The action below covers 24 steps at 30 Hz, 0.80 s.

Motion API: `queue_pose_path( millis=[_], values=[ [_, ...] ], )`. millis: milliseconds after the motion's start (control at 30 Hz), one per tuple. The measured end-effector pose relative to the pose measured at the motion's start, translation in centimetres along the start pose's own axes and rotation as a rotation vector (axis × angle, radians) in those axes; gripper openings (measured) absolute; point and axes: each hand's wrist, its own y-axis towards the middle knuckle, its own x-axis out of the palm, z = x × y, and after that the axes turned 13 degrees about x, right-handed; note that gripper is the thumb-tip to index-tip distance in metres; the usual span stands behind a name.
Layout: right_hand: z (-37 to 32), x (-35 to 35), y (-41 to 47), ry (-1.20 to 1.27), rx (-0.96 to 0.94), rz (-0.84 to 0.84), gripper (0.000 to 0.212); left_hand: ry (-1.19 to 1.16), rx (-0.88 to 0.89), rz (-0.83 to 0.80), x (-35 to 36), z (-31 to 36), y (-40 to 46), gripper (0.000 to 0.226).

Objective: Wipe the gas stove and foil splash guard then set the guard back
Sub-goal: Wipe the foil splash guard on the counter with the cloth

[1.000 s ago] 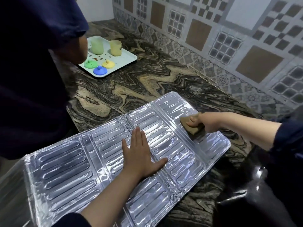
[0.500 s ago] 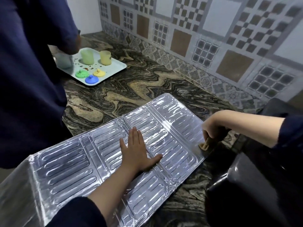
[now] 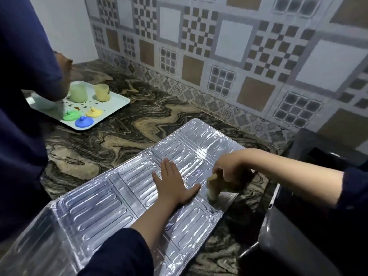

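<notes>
Open marbled countertop (image 3: 151, 120) between the foil splash guard (image 3: 103, 204) and the far tiled wall (image 3: 219, 56), wide at centre, narrowing toward the right. Blocked far left by a pale tray (image 3: 117, 104) carrying cups and coloured lids, with a second person's dark sleeve (image 3: 23, 96) leaning over it. Hemmed on the right by the dark gas stove (image 3: 298, 246), just beside the guard's right edge. Occupied mid-guard by the flat left hand (image 3: 175, 186) and, near the right edge, the right hand (image 3: 231, 172) with its sponge (image 3: 214, 186). Bare foil on the near-left panels.

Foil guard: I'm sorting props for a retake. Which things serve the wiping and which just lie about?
In use: foil splash guard, sponge, left hand pressing, right hand gripping.
Lying about: tray, two cups, three lids.
</notes>
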Motion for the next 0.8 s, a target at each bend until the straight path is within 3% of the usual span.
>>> queue_pose_path(
  millis=[233, 300, 400, 500, 567, 700, 800],
  values=[
    [1.4, -2.4, -1.1, 0.185, 0.073, 0.157, 0.029, -0.083, -0.008, -0.065, -0.6, 2.3, 5.5, 0.123],
    [1.7, -2.7, -1.5, 0.267, 0.071, 0.218, 0.030, -0.297, -0.024, -0.063, -1.7, 2.7, 6.7, 0.111],
    [2.1, -2.9, -2.4, 0.380, 0.085, 0.323, 0.029, -0.853, -0.061, 0.113, -3.9, 3.4, 7.3, 0.086],
    [2.1, -3.2, -3.7, 0.480, 0.098, 0.383, 0.027, -1.133, 0.066, 0.298, -6.1, 3.9, 6.3, 0.040],
    [1.8, -3.4, -4.8, 0.546, 0.120, 0.419, 0.033, -1.185, 0.185, 0.331, -8.1, 4.5, 4.9, 0.019],
    [1.4, -3.9, -7.4, 0.713, 0.111, 0.500, 0.037, -1.190, 0.337, 0.398, -11.7, 4.8, 2.4, 0.023],
    [1.4, -4.3, -10.3, 0.795, 0.055, 0.512, 0.028, -1.197, 0.404, 0.410, -14.6, 4.9, 0.4, 0.016]
  ],
)
